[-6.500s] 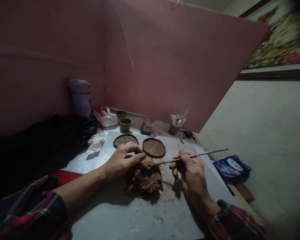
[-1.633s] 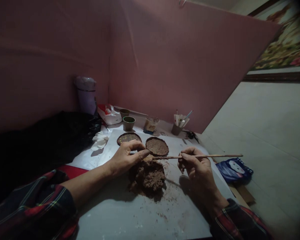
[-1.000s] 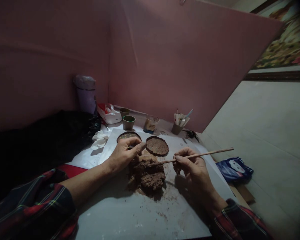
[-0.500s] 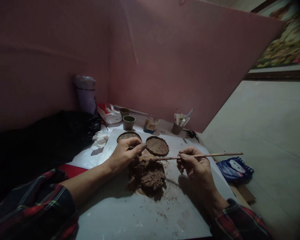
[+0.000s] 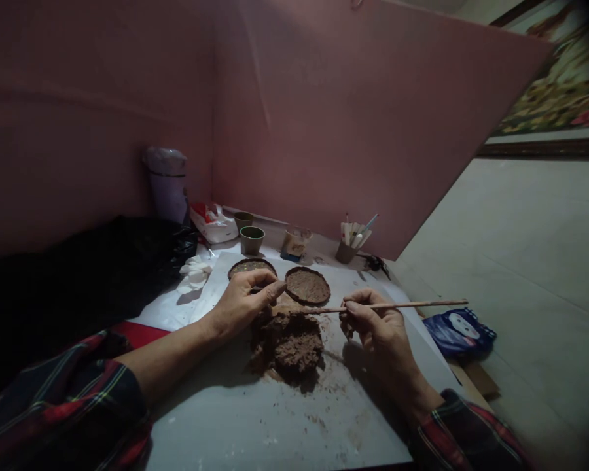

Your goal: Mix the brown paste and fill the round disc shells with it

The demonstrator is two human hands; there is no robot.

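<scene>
Between my hands lies a crumbly brown lump of clay-like material (image 5: 299,350) on a white sheet (image 5: 255,418). My right hand (image 5: 377,333) pinches a long thin wooden stick (image 5: 417,304) between thumb and fingers. The stick runs nearly level, its brown-smeared left end just above the far side of the lump. Over the lump's upper left, my left hand (image 5: 252,297) has its fingers curled and thumb stretched along them; what they hold, if anything, is hidden. Just beyond the hands are a round brown-filled disc (image 5: 307,286) with a raised rim and a second, speckled disc (image 5: 252,265), partly covered by my left hand.
Small cups (image 5: 252,241), a stained glass (image 5: 296,243) and a pot of pens (image 5: 347,251) line the back. Crumpled tissue (image 5: 195,273) and a black bag (image 5: 103,261) are at left. A blue pouch (image 5: 461,332) lies off the right edge. Pink panels (image 5: 324,131) rise behind.
My right hand has shifted slightly left, carrying the stick with it toward my left hand. My left hand and the lump look nearly the same.
</scene>
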